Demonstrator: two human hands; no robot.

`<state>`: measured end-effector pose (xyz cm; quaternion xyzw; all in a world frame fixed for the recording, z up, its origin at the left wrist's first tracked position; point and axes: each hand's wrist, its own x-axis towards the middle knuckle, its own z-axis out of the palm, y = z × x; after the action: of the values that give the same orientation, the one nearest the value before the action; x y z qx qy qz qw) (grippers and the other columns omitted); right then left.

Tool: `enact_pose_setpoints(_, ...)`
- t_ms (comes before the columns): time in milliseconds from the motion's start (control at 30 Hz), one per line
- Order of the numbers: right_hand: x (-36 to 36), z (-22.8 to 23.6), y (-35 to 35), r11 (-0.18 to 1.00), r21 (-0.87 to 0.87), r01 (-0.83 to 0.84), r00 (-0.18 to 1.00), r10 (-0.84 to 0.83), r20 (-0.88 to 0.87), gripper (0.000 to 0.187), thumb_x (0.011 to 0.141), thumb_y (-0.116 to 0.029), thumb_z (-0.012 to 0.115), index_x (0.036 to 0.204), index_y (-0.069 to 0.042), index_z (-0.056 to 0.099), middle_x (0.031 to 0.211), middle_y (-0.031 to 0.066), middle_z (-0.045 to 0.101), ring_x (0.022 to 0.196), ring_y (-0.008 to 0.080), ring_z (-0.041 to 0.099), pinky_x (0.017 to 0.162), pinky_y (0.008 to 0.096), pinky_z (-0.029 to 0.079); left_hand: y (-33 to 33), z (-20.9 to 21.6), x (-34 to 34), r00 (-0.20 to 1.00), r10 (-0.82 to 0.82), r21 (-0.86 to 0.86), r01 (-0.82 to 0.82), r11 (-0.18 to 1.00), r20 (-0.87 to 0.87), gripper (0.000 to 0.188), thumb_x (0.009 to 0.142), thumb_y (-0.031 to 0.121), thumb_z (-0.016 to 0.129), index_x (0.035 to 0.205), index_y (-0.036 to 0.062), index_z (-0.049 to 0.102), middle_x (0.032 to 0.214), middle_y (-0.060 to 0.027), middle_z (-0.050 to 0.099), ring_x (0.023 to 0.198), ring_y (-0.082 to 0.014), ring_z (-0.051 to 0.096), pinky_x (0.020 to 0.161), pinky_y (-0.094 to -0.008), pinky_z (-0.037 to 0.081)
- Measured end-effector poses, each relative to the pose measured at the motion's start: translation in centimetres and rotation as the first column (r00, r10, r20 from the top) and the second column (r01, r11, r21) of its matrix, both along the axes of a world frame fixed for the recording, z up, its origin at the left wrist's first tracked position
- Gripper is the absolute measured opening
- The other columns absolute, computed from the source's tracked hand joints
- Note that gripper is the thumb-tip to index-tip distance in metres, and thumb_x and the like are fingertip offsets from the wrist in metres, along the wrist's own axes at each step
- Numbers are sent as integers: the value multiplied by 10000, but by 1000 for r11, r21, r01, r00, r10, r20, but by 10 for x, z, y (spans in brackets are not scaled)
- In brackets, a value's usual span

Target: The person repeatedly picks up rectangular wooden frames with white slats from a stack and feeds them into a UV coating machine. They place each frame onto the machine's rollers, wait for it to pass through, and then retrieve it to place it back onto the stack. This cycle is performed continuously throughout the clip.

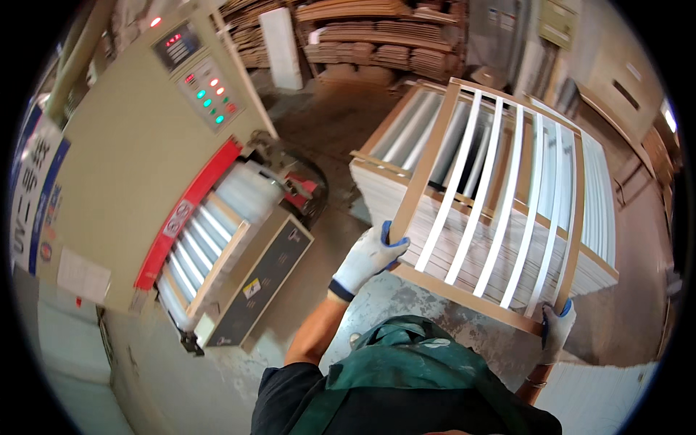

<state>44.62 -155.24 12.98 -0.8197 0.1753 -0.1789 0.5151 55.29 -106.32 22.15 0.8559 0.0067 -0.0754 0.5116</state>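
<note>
A flat frame (464, 296) with brown rails and several white slats is held tilted in front of me, its far end over a tall stack. My left hand (368, 257), in a white and blue glove, is closed on its near left corner. At the near right corner my right hand (557, 330), gloved alike, grips the rail; its fingers are partly hidden. Through the gaps between the slats show parts of the stack of white-edged frames (395, 206) standing beyond. A similar slatted frame (221, 270) lies on the machine's roller conveyor to the left.
A large beige machine (123, 174) with a lit control panel (208, 93) and a red band (190, 210) stands at the left. Its conveyor end (257, 286) juts toward me. Shelves of brown boards (384, 32) line the back. Whitish panels (594, 399) lie at the lower right.
</note>
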Motion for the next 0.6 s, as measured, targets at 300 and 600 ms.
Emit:
enact_pose_setpoints(300, 72, 9, 157, 910, -255, -325, 945, 326, -43, 531, 811, -115, 781, 1281, 51, 598, 1016, 129, 690, 893, 219, 664, 801, 373, 548, 95, -55, -181, 761, 645, -157, -647, 746, -68, 268, 910, 187, 763, 1037, -15, 638, 773, -38, 643, 637, -96, 630, 560, -283, 523)
enact_pose_setpoints(600, 113, -17, 329, 512, -238, -826, 559, 799, -221, 674, 756, -199, 837, 1321, 56, 572, 1143, 213, 698, 912, 293, 722, 812, 392, 565, 121, -98, -348, 282, 959, 9, -959, 283, -38, 226, 864, 158, 768, 915, -31, 654, 697, -62, 639, 617, -129, 622, 545, -330, 516)
